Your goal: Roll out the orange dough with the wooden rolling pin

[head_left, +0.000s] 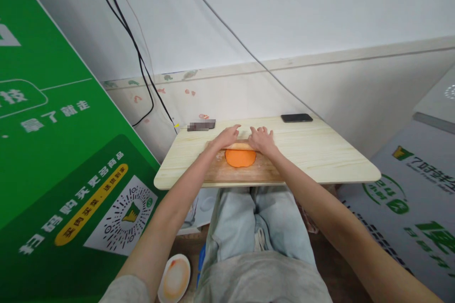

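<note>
Taking the sheet of dough as the middle of the dial, with twelve o'clock straight ahead of the person, a pale wall [320, 9] fills the space from about ten to two. A big green sign [53, 118] with white lettering stands at nine o'clock, and a grey panel [408, 189] with green print stands between three and four. The light wooden table [316, 161] spreads between them against the wall, and the person's pale blue trousers [268, 232] show at six, below its near edge. A brown board [265, 173] lies flat on the table under the work, marked with whitish smears. Low down at seven o'clock, beneath table level, is a white plate [174, 278] with an orange stain. The left hand [226, 137], at eleven, lies over the rolling pin [240, 146] with one finger stretched out; the right hand [262, 140], between one and two, lies over its other end, its fingers parted and slightly bent, and neither hand looks wrapped around it. The pin lies crosswise at twelve, along the far edge of the orange dough [241, 158], a flat rounded piece on the board. A black phone [296, 118] rests near two, and a dark, partly pixelated item [201, 125] lies near ten.
</note>
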Motion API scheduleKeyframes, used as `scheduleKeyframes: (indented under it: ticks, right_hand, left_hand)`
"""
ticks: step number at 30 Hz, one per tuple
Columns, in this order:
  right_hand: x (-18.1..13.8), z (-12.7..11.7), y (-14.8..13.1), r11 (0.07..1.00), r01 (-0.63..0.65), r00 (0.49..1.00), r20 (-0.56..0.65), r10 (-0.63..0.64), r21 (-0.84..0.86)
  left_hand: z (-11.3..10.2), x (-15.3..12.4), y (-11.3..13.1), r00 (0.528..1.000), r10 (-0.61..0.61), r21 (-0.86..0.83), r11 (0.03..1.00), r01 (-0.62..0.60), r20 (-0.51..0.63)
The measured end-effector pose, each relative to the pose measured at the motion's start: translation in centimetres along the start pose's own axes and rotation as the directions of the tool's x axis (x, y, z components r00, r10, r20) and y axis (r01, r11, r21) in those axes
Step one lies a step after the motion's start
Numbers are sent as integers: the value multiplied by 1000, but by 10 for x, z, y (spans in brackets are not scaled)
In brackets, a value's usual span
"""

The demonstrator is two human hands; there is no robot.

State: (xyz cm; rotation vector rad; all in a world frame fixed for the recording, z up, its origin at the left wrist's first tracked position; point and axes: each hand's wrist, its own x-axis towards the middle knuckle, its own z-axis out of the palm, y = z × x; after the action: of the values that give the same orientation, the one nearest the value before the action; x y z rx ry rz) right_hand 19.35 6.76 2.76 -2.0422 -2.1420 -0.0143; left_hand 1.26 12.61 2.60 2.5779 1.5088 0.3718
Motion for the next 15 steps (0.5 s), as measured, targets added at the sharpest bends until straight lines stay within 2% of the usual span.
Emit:
scheduleKeyframes:
  ticks: [6, 11, 15]
  right_hand:
    - [-26, 4, 0, 997, 48, 999, -17, -49, -53]
    - [-47, 6, -2, 995, 50, 996, -68, -56, -88]
    - [-64, 10, -5, 993, 60, 987, -145, -74, -101]
  left_hand:
    - [4, -27, 11, 983, -184, 48, 982, 183, 16]
    - [-2, -51, 24, 980, -196, 63, 979, 194, 26]
    - [-4, -59, 27, 983, -176, 61, 983, 173, 44]
